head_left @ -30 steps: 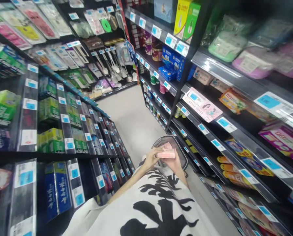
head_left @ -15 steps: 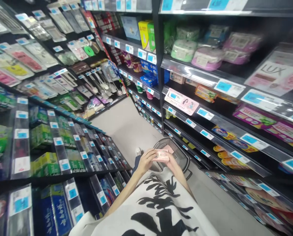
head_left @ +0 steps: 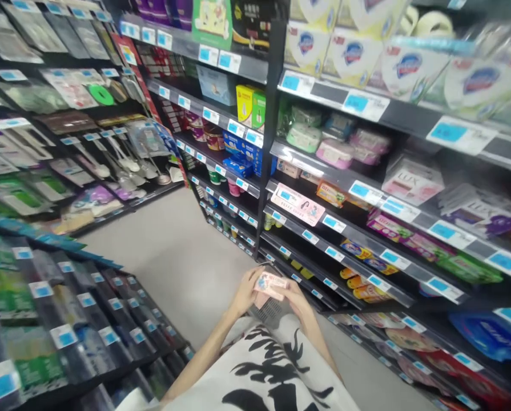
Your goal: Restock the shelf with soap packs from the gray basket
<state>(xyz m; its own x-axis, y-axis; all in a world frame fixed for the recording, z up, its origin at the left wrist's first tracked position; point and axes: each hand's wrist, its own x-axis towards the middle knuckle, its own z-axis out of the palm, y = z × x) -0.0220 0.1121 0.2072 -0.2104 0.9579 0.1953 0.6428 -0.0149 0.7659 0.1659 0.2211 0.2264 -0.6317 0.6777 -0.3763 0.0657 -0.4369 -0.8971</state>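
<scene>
A small pink box (head_left: 270,285) with a printed picture, apparently boxed soap, is held level in front of my body. My left hand (head_left: 243,294) is closed round its left end, and my right hand (head_left: 296,297) grips its right end. Beneath it a dark grey shopping basket (head_left: 269,311) shows in part. My hands and the white shirt with black leaf print hide most of that basket. Another pale pink item (head_left: 261,300) shows just under the box, seemingly inside the basket.
Shelves on the right carry soap boxes (head_left: 353,54), LUX packs (head_left: 413,180) and yellow-orange packs (head_left: 369,288). A pink shelf sign (head_left: 298,204) sticks out nearby. Kitchen tools hang on the far-left rack (head_left: 122,154). Lower shelving (head_left: 67,308) stands left of the grey floor (head_left: 165,257).
My view has tilted up and turned, so upper right-hand shelves now show. The pink box stays in both hands, its printed face now turned more towards me. Less of the basket is visible.
</scene>
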